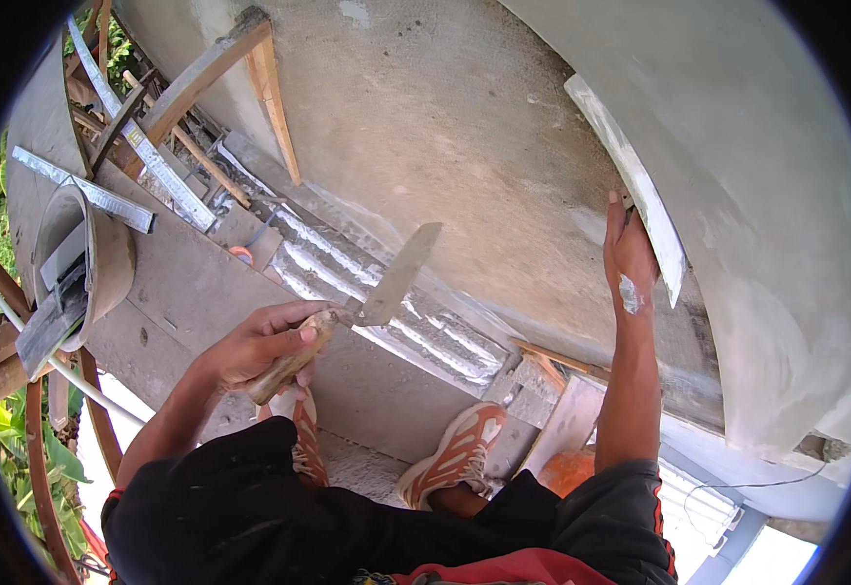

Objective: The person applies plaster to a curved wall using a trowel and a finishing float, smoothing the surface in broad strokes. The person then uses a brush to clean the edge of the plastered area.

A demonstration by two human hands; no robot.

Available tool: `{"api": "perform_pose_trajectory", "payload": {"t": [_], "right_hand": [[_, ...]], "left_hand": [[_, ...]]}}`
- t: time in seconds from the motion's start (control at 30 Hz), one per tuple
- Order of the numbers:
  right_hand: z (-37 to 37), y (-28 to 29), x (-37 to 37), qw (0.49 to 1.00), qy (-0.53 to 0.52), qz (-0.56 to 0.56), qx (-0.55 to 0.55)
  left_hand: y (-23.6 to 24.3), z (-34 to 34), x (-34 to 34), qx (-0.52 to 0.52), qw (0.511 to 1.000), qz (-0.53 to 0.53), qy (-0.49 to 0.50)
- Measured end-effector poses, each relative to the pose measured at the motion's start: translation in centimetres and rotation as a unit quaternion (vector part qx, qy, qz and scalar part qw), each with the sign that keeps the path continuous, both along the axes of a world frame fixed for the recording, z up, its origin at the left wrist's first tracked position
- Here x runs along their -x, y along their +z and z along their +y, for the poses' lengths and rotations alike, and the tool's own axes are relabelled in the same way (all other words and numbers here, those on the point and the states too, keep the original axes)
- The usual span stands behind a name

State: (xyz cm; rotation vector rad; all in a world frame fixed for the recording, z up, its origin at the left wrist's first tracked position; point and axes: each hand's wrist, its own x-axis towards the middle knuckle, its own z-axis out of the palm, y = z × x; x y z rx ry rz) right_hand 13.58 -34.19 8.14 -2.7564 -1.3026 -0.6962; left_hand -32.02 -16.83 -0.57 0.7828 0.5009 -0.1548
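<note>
The left grip [255,349], a bare hand, is closed around the handle of a trowel [394,288]. The trowel lies in the air in front of the person's body, above the grey planks [357,390]. Its long axis runs diagonally: the butt of the worn handle is at the lower left, and the thin metal blade is directed to the upper right, towards the plastered wall [425,136]. The blade comes out beyond the thumb side of the grip, and the handle end stays below the palm. The blade tip is apart from the wall in this view, though the exact gap I cannot tell.

The right grip [630,255], with the arm stretched forward, is closed on a long whitish board [630,175] at the wall. This board has its long axis from upper left to lower right, and its edge looks bent in the wide lens. It lies at the right side of the grip and goes beyond the fingers upward. The fingers are partly hidden. A pale smear is on the right wrist.

At the left, a curved grey container [111,263] stands near two metal strips [142,146].
</note>
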Motion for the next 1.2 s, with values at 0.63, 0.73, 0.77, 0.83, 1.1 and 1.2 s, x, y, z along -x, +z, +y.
{"api": "perform_pose_trajectory", "payload": {"t": [0.63, 0.73, 0.77, 0.83, 1.1, 1.2], "right_hand": [[-13.7, 0.0, -4.4, 0.999, -0.005, -0.043, 0.009], [-15.8, 0.1, -4.9, 1.000, -0.020, -0.023, 0.008], [-16.7, 0.1, -5.2, 0.998, -0.057, 0.022, 0.016], [-18.8, -0.1, -6.0, 0.996, -0.079, 0.030, 0.030], [-29.0, -1.3, -5.4, 0.980, -0.198, 0.029, 0.005], [-26.7, -4.8, -4.0, 0.998, -0.059, -0.034, 0.008]], "left_hand": [[0.3, -1.3, -3.7, 0.024, 1.000, 0.011, 0.006], [0.3, -1.3, -4.3, 0.006, 1.000, 0.010, 0.003], [0.4, -1.3, -4.5, -0.001, 1.000, 0.007, -0.001], [0.4, -1.3, -4.9, -0.009, 1.000, -0.001, -0.008], [0.3, -0.2, -4.2, -0.029, 0.999, 0.015, 0.005], [0.2, 0.3, -3.1, -0.036, 0.999, 0.014, 0.023]]}}
